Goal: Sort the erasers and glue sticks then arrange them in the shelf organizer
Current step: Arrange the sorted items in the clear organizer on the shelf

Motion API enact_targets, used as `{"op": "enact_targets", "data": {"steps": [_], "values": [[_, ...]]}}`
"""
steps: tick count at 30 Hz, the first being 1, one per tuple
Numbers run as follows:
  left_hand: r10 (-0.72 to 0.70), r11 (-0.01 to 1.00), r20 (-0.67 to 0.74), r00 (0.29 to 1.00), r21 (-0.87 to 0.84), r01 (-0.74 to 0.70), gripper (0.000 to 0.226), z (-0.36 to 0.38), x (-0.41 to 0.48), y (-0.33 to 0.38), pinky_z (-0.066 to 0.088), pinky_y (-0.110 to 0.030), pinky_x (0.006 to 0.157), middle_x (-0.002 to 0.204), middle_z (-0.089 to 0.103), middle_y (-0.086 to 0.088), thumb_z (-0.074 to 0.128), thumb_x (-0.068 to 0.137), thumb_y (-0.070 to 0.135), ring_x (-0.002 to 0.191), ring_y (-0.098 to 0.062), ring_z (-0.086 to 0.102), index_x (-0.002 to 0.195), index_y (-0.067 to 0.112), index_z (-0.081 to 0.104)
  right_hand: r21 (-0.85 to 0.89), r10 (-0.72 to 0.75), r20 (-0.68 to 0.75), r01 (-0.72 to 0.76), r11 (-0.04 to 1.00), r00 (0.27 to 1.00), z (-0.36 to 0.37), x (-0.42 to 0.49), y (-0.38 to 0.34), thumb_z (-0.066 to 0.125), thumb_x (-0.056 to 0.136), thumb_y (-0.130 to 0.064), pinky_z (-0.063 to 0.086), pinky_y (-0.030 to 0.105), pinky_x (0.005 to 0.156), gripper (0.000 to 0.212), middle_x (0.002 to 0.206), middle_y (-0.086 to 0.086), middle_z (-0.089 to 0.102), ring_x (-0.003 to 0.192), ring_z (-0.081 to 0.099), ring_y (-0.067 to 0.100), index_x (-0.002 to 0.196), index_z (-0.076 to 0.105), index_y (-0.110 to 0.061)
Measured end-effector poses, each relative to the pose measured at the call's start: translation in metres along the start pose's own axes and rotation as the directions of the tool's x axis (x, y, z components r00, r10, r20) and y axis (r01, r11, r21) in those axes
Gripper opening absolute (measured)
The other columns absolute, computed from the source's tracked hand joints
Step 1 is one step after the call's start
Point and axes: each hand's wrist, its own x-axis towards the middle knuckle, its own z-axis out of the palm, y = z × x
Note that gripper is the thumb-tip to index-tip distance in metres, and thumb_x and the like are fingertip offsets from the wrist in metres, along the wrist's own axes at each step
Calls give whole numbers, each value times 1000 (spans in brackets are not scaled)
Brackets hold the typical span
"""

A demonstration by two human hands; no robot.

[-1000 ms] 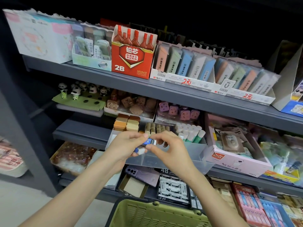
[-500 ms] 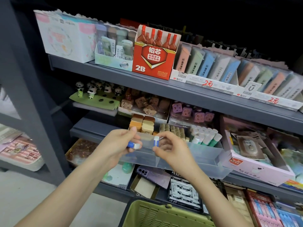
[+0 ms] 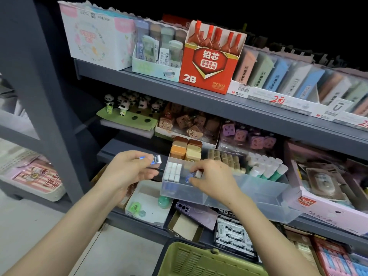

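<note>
A person stocks a stationery display with 2 hands at the front of a clear organizer (image 3: 264, 202) on the middle shelf (image 3: 115, 154). The left hand (image 3: 127, 172) pinches a blue-sleeved eraser (image 3: 157, 159) between thumb and fingertips, just left of the organizer's wall; the right hand (image 3: 215, 182), fingers curled, grips a second eraser (image 3: 194, 174) low over the leftmost compartment, just beside a block of white erasers (image 3: 173, 171) stood on end. Glue sticks (image 3: 266, 169) stand capped in a compartment farther right, well apart from both hands; a green basket (image 3: 199, 259) sits below.

The erasers look small, light and rubbery, firm enough to take a pinch without damage. Their paper sleeves are probably slick and could slide off, so the safer hold is across the 2 long faces, with a fingertip on the bare white end. The narrow gap beside the standing block likely calls for lowering each piece end-first; a sideways nudge could topple its neighbours. The glue sticks appear to be rigid, light tubes prone to tipping, best taken by the barrel rather than the cap.
</note>
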Motion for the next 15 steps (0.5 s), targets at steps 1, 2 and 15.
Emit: {"op": "enact_targets", "data": {"steps": [1,2,15], "values": [[3,1000,-9,1000,26,-3,10,0,0,-1,52,-16,53,78,74,-7,61,91,12,70,-16,72,95,4,63,-7,-14,33,14,1000,999,-1,3,-2,65,84,-27,34,22,68,21,100,-6,67,94,58,14,103,70,-20],[3,999,-18,1000,34,-2,10,1,0,-1,52,-16,52,77,74,-7,62,90,13,69,-16,72,94,3,62,13,-23,70,22,1000,997,-2,6,-3,66,83,-23,37,24,70,21,103,-3,68,96,59,16,103,70,-16],[-49,991,64,997,-121,57,19,8,-1,-2,57,-18,69,89,72,-15,60,84,-10,81,-19,72,99,1,65,400,73,290,-190,897,954,-4,14,-11,69,76,1,52,26,81,19,80,-5,64,79,61,10,93,73,-6]]}}
